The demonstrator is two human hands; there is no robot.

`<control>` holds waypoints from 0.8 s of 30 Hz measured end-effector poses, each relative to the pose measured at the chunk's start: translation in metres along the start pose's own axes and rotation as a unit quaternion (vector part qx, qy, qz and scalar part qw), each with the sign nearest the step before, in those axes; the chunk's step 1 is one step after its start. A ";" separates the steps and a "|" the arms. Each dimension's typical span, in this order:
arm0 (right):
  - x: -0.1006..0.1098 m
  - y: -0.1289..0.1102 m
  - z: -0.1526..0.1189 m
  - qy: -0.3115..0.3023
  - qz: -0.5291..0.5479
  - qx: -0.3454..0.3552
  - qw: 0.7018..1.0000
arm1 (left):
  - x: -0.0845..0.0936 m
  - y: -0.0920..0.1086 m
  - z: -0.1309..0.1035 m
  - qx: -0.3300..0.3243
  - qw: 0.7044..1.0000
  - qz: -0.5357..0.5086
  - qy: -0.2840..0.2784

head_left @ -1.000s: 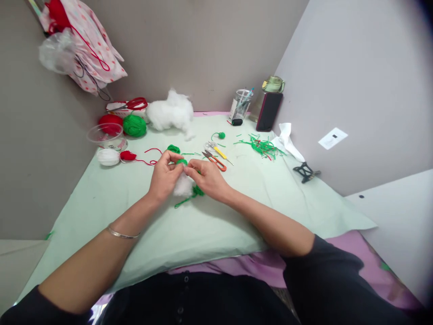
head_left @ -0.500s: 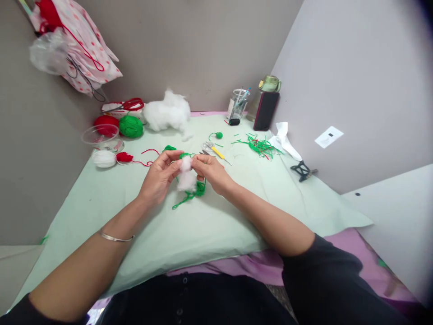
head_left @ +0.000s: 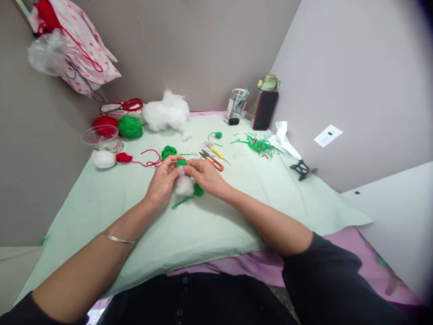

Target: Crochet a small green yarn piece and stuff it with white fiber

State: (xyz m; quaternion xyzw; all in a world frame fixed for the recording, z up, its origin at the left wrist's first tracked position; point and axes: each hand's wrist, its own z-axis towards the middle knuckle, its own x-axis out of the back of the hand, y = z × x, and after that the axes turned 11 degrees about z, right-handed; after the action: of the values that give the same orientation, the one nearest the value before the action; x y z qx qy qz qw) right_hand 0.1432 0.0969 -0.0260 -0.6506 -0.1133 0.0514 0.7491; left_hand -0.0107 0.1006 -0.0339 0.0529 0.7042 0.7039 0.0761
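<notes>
A small green crocheted piece (head_left: 181, 163) is held between my hands, with white fibre stuffing at its near side. My left hand (head_left: 160, 183) is closed on the left of the piece, its thumb by the stuffing. My right hand (head_left: 209, 177) has its thumb and fingers pinched together at the right edge, against the green piece and the top of the fluff. Below the fingers hangs or lies a larger tuft of white stuffing (head_left: 184, 185); I cannot tell which. Beside it on the cloth rests another green crocheted piece (head_left: 199, 189) with a looped tail.
Orange thread snips (head_left: 213, 161) and a yellow-handled crochet hook (head_left: 217, 152) lie beyond my right hand. Farther back are a stuffing heap (head_left: 167, 112), a green yarn ball (head_left: 130, 127), yarn scraps (head_left: 260, 145) and a phone (head_left: 266, 111). A green yarn bundle (head_left: 168, 152) sits past my left hand.
Both hands have shifted slightly left and nearer with the green piece. More green now shows above the stuffing, and the snips and green yarn bundle are less covered.
</notes>
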 end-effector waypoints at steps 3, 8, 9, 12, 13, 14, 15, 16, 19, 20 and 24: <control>-0.003 -0.005 -0.003 0.001 -0.042 0.011 0.999 | -0.001 -0.002 0.001 -0.028 0.999 0.017 0.023; 0.002 -0.008 -0.002 -0.006 -0.095 0.028 0.995 | 0.005 -0.001 0.006 -0.052 0.996 0.045 0.049; 0.005 -0.009 -0.001 -0.011 -0.110 0.031 0.993 | 0.007 0.000 0.008 -0.055 0.995 0.051 0.058; 0.011 -0.013 -0.002 0.002 -0.142 0.065 0.988 | 0.012 -0.001 0.012 -0.061 0.992 0.068 0.083; 0.013 -0.015 -0.002 0.014 -0.136 0.089 0.987 | 0.013 -0.002 0.012 -0.061 0.992 0.071 0.085; 0.014 -0.017 -0.003 0.018 -0.112 0.112 0.987 | 0.013 -0.002 0.013 -0.061 0.992 0.072 0.084; 0.014 -0.020 -0.003 0.010 -0.063 0.126 0.990 | 0.013 -0.003 0.013 -0.060 0.992 0.072 0.080; 0.014 -0.022 -0.003 -0.009 0.001 0.125 0.992 | 0.012 -0.003 0.012 -0.060 0.993 0.071 0.073; 0.015 -0.022 -0.001 -0.057 0.162 0.070 0.983 | 0.008 -0.004 0.008 -0.063 0.995 0.064 0.054; 0.016 -0.021 0.000 -0.050 0.179 0.049 0.981 | 0.007 -0.004 0.007 -0.064 0.995 0.062 0.050; 0.019 -0.012 0.005 0.015 0.063 0.021 0.998 | 0.004 -0.005 0.004 -0.072 0.994 0.062 0.046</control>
State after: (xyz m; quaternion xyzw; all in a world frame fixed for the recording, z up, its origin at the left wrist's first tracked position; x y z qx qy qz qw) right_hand 0.1595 0.1045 -0.0113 -0.6415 -0.0592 0.0910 0.7594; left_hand -0.0134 0.1047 -0.0394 0.0583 0.6499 0.7578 0.0030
